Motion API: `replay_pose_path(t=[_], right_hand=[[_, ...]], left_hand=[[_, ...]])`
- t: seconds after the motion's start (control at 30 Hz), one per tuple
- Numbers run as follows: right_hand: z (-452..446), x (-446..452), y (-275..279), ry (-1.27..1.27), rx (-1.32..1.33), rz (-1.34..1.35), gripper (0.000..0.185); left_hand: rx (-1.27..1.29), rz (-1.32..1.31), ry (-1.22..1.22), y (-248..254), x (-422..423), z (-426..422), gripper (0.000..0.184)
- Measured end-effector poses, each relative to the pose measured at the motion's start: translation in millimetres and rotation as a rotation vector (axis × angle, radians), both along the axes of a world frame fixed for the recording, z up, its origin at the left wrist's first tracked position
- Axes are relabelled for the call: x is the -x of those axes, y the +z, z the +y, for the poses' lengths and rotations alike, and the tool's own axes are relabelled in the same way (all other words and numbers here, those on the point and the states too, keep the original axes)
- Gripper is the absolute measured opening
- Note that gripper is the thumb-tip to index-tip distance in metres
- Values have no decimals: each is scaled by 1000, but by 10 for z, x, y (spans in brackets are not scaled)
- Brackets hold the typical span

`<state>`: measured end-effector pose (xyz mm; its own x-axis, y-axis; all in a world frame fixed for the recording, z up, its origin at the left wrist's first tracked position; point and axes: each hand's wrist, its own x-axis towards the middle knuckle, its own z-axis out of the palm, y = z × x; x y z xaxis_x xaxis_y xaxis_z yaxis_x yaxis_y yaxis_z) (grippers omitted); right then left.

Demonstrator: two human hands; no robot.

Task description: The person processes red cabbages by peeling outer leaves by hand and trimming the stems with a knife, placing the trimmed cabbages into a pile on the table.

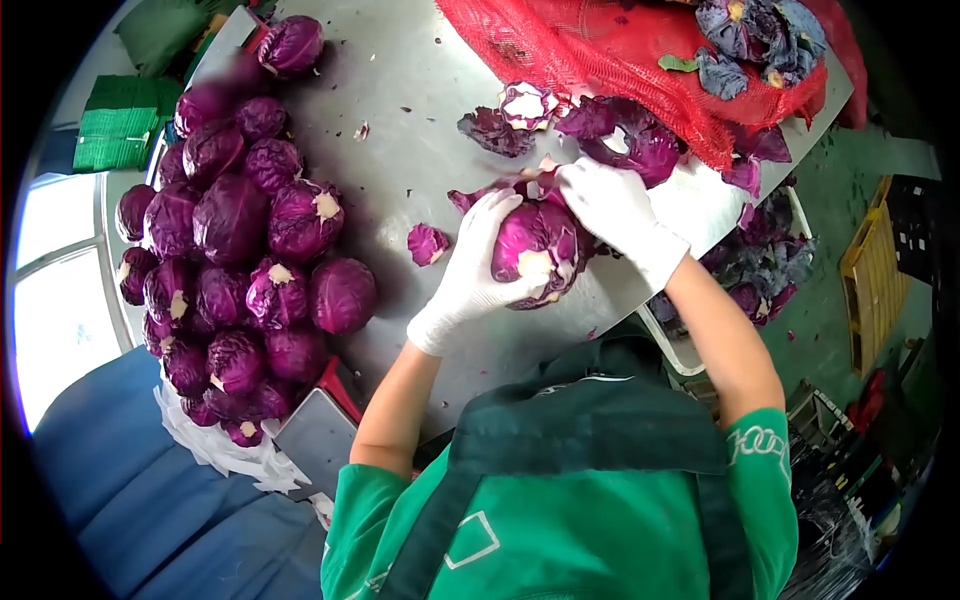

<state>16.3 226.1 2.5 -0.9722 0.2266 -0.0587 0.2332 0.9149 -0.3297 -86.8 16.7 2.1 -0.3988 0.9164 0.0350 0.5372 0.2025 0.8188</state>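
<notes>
A red cabbage (530, 238) with a pale cut stem end is in front of me over the steel table. My left hand (474, 268), in a white glove, is wrapped round its left side, with the thumb below the stem end. At the cabbage's upper right, my gloved right hand (612, 208) has its fingers closed on an outer leaf (535, 183) that stands away from the head. The exact fingertip contact is partly hidden. A small loose purple leaf (428, 244) lies left of my left hand.
Many whole red cabbages (232, 218) are piled along the table's left side. Trimmed leaves (635, 150) and a cut stem piece (527, 105) lie beyond my hands, beside a red mesh bag (600, 50). A white bin (684, 358) of leaves stands below the right edge.
</notes>
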Motion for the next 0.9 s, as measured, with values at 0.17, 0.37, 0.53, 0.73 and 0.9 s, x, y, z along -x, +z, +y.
replay_pose_path(t=[0.17, 0.37, 0.53, 0.73, 0.9], right_hand=[[2, -168, 19, -109, 394, 348, 26], [-320, -555, 40, -46, 251, 251, 56], [-439, -483, -7, -28, 145, 220, 56], [-221, -241, -97, -189, 305, 430, 34], [-216, -126, 125, -180, 400, 238, 40]], left_hand=[[45, -61, 52, -22, -10, -22, 97], [32, -225, 111, -70, 42, -35, 92], [32, -385, 169, -51, 70, 42, 98], [56, -326, 122, -36, 83, 21, 92], [43, -195, 54, 4, 107, 53, 90]])
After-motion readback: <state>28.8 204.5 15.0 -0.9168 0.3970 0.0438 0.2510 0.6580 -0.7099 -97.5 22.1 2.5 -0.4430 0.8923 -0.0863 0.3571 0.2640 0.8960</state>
